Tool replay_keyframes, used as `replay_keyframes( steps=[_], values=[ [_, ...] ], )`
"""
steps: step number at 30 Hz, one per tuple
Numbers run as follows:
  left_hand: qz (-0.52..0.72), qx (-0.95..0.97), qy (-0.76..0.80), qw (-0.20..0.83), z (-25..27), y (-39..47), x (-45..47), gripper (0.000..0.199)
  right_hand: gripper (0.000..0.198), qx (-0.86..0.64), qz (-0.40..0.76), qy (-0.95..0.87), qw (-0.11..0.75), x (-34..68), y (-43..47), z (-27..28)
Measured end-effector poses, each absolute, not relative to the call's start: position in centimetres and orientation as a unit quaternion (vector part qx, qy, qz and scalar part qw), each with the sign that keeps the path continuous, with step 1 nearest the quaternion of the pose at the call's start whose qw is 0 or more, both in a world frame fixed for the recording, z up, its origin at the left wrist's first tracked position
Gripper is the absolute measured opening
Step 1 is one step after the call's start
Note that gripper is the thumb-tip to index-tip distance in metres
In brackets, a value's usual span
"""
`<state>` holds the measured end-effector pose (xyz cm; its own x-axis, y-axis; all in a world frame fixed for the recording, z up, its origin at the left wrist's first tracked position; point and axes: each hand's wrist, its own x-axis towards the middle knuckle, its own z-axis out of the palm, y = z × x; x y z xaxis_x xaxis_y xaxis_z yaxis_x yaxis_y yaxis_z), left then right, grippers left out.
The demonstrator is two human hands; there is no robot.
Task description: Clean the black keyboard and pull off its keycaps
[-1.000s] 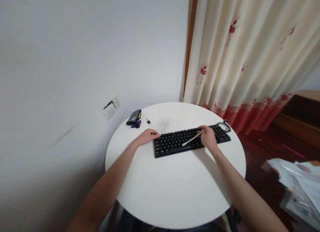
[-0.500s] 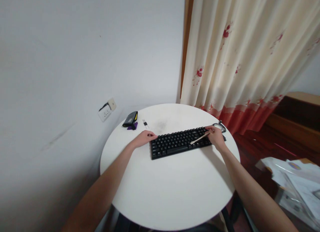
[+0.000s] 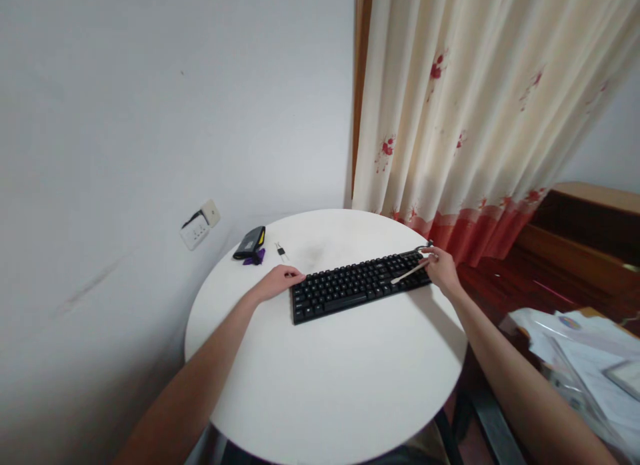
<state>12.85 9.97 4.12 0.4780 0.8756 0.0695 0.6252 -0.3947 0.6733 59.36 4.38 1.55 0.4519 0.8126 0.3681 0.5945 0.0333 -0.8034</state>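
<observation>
A black keyboard [image 3: 345, 288] lies slightly askew on the round white table [image 3: 320, 378]. At its left end, my left hand [image 3: 280, 280] is closed on the upper left corner, thumb and fingers at the edge. My right hand [image 3: 440, 266] is over the keyboard's right end and pinches a thin beige stick [image 3: 411, 273] with a whitish, slightly wider tip. That tip rests on or just above the keys right of the space bar; contact is too small to tell.
Back left on the table are a dark grey pouch [image 3: 250, 243] with yellow edging, a purple cloth-like item [image 3: 256, 257] and a small black-and-clear item [image 3: 281, 251]. A wall socket [image 3: 195, 232] is at left, a curtain [image 3: 440, 118] behind, papers [image 3: 585, 345] at right.
The stick's tip has moved right along the keyboard with my right hand. My left hand stays at the left corner. The whole view has shifted slightly.
</observation>
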Motion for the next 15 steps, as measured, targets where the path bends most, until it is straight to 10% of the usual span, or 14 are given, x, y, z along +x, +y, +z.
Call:
replay_keyframes(
  steps=[15],
  values=[
    [0.214, 0.804, 0.464, 0.303, 4.3, 9.8, 12.9, 0.038, 0.036, -0.668, 0.153, -0.446, 0.576, 62.1, 4.6, 2.0]
  ],
)
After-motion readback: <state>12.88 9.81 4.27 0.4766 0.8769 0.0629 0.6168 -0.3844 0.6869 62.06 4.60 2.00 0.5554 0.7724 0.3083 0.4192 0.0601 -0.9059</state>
